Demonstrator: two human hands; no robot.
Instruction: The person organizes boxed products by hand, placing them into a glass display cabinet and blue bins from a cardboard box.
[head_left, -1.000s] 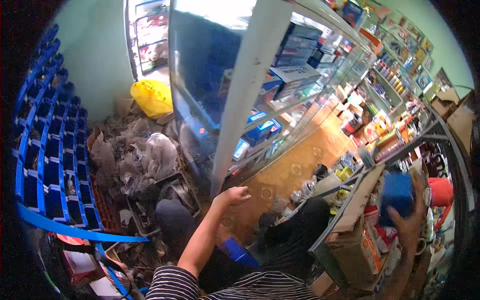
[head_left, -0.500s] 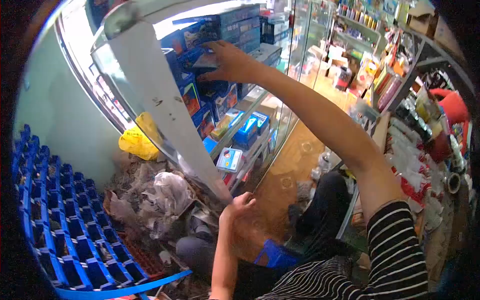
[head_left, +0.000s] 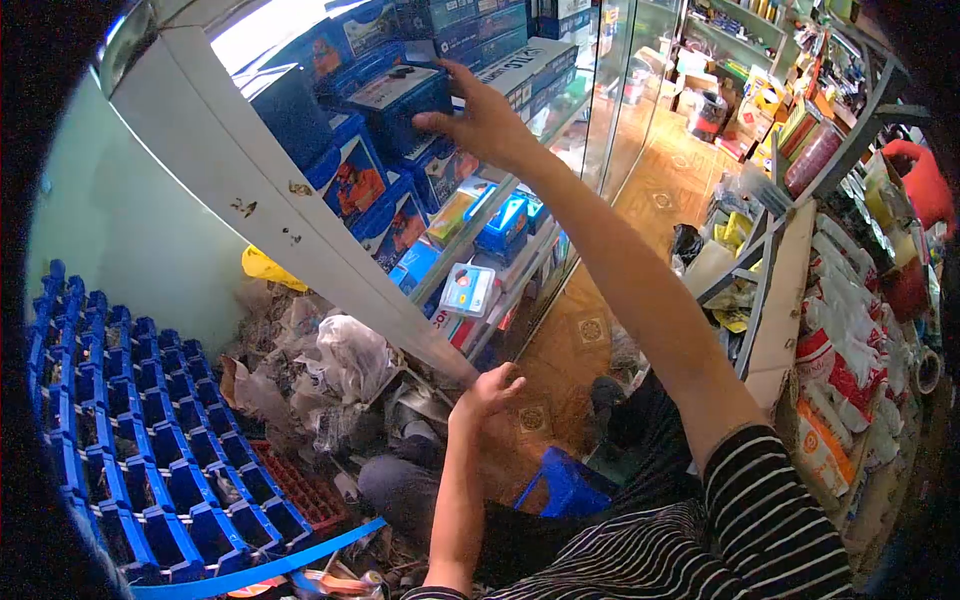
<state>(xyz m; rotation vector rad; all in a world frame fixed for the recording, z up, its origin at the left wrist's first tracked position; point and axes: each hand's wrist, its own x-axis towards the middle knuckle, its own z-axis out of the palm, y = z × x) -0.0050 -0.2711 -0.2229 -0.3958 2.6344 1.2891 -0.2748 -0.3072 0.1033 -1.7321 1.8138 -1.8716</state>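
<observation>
My right hand (head_left: 480, 115) reaches into a glass display cabinet. Its thumb and fingers close round the right end of a dark blue box (head_left: 400, 98) with a pale top, among other blue boxes on the upper shelf. Lower down, my left hand (head_left: 488, 392) rests against the bottom end of the cabinet's white frame post (head_left: 290, 225), its fingers loosely apart with nothing visible in them. Picture boxes (head_left: 355, 178) stand below the held box. A small white and blue package (head_left: 467, 290) lies on a lower shelf.
Blue plastic bins (head_left: 150, 430) stand at the left beside crumpled plastic bags (head_left: 350, 355). A blue plastic stool (head_left: 568, 487) is near my legs. Goods in red and white bags (head_left: 840, 370) fill a rack at the right. Tiled floor (head_left: 590, 330) runs beside the cabinet.
The view has shifted closer to the cabinet. My right hand now shows at the end of the dark blue box, which sits more plainly in view. My left hand stays by the post.
</observation>
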